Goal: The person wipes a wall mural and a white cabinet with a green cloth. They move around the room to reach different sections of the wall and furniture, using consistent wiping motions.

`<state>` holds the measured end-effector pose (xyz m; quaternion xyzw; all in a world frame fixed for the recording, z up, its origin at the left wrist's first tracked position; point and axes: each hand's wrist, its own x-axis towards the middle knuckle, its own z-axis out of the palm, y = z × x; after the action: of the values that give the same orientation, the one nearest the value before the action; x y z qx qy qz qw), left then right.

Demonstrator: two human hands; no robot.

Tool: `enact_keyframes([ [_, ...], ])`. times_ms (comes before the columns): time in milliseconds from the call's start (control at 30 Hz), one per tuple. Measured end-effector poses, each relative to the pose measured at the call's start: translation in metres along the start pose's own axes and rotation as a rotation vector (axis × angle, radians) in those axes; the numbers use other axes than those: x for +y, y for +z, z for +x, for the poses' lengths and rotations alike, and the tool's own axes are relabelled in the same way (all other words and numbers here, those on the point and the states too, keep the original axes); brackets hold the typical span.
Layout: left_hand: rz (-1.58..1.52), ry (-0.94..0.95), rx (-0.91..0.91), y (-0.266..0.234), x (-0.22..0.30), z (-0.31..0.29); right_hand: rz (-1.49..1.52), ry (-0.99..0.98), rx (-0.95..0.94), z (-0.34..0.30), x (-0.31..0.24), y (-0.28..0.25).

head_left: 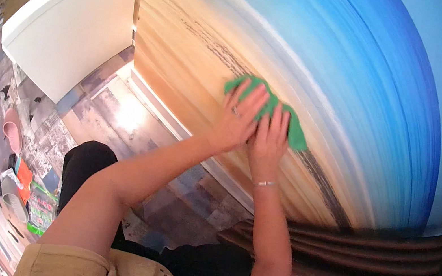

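A green cloth (298,132) lies bunched against a wall picture (324,56) of a sandy beach, white surf and blue sea. My left hand (238,120), with a ring on one finger, presses the cloth's left part to the picture, its fingers stretched over it. Close beside it, my right hand (269,142) holds the cloth's middle, fingers bent onto the fabric; a thin bracelet circles that wrist. Both hands are closed on the cloth and slightly blurred. Some of the cloth under my palms and fingers is hidden.
A white cabinet (72,24) juts out at the upper left. Brown ribbed upholstery (361,273) fills the lower right. Pink clogs (12,129), a grey clog (14,200) and a green-edged plastic pack (43,208) lie on the patterned floor at left. A white baseboard (160,107) runs below the picture.
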<state>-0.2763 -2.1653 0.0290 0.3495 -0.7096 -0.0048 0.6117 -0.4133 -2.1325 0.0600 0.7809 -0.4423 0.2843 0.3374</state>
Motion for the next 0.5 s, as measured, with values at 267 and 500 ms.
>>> enact_keyframes([
  [267, 0.174, 0.109, 0.254, -0.029, 0.009, 0.118, -0.032, -0.019, 0.195, 0.114, 0.007, -0.02],
  [500, 0.026, 0.141, 0.116, -0.022, -0.009, 0.06, -0.136, 0.009, 0.159, 0.052, -0.011, 0.005],
])
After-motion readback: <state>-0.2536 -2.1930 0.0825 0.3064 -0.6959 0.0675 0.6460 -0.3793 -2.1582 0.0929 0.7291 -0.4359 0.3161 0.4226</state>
